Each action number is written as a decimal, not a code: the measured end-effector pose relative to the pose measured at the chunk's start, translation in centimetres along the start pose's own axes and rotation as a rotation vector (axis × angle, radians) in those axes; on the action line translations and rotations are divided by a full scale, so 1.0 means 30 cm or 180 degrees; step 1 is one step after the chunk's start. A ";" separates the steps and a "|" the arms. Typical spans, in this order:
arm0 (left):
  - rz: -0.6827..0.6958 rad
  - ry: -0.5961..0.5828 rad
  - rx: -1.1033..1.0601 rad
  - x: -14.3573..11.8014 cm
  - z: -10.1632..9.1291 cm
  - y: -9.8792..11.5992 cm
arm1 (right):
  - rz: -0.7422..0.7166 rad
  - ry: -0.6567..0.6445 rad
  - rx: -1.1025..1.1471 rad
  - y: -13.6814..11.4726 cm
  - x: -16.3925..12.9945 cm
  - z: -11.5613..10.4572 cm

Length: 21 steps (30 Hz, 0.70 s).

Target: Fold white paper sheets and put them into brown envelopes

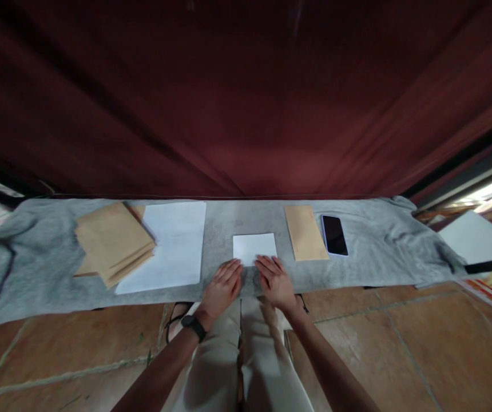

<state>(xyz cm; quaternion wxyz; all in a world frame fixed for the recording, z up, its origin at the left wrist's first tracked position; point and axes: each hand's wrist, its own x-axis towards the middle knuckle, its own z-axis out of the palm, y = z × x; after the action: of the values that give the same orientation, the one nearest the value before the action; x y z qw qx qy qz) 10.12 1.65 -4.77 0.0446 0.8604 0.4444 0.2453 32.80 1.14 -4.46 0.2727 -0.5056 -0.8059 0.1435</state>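
In front of me a small white sheet of paper (254, 246), which looks folded, lies flat on the grey cloth. My left hand (224, 285) rests at its near left corner, fingers stretched out and touching the paper. At the near right corner lies my right hand (275, 280), its fingers laid flat on the sheet. Neither hand is wrapped round anything. To the right of the paper is a single brown envelope (306, 233). Larger white sheets (173, 243) lie to the left, partly under a stack of brown envelopes (115, 237).
A phone (334, 235) with a dark screen lies right of the single envelope. Grey cloth (383, 240) covers the long narrow surface. A dark red fabric wall (246, 126) rises behind it. Floor tiles (366, 337) show below, and a white board-like thing (477, 237) stands far right.
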 end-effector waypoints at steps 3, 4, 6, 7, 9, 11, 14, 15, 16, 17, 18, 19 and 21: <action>0.0057 0.0088 0.0028 -0.001 0.004 -0.003 | 0.0027 0.0120 -0.0019 0.003 0.000 0.006; 0.0067 0.0103 0.0030 -0.001 0.005 -0.005 | 0.0039 0.0162 -0.0028 0.005 0.000 0.009; 0.0077 0.0117 0.0017 -0.003 0.009 -0.008 | 0.0076 0.0256 -0.0036 0.007 0.000 0.015; 0.0079 0.0118 0.0004 -0.003 0.010 -0.010 | 0.0108 0.0314 -0.0035 0.009 0.000 0.019; 0.0070 0.0110 -0.0024 -0.005 0.012 -0.011 | 0.0189 0.0428 -0.0028 0.012 0.002 0.026; 0.0039 0.0080 -0.0053 -0.006 0.013 -0.009 | 0.0270 0.0502 -0.0013 0.016 0.005 0.031; 0.0001 0.0027 -0.0089 -0.005 0.010 -0.006 | 0.0383 0.0533 0.0054 0.025 0.014 0.031; -0.0007 0.0022 -0.0096 -0.003 0.007 -0.006 | 0.0408 0.0528 0.0084 0.029 0.018 0.030; -0.0013 0.0017 -0.0098 0.000 0.003 -0.005 | 0.0424 0.0513 0.0108 0.033 0.023 0.027; -0.0012 -0.0005 -0.0092 0.005 -0.004 -0.006 | 0.0430 0.0486 0.0124 0.038 0.028 0.024; -0.0001 -0.0058 -0.0071 0.012 -0.013 -0.005 | 0.0426 0.0445 0.0132 0.043 0.034 0.019; 0.0025 -0.0153 -0.0023 0.021 -0.024 -0.004 | 0.0418 0.0392 0.0135 0.048 0.038 0.013; 0.0123 -0.0480 0.0164 0.042 -0.047 0.003 | 0.0402 0.0266 0.0137 0.059 0.047 -0.001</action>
<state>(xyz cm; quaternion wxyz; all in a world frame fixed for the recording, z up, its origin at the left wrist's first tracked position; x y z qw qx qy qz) 10.15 2.40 -3.02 0.0510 0.8857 0.4293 0.1691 33.65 3.19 -4.92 0.3073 -0.5550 -0.7571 0.1564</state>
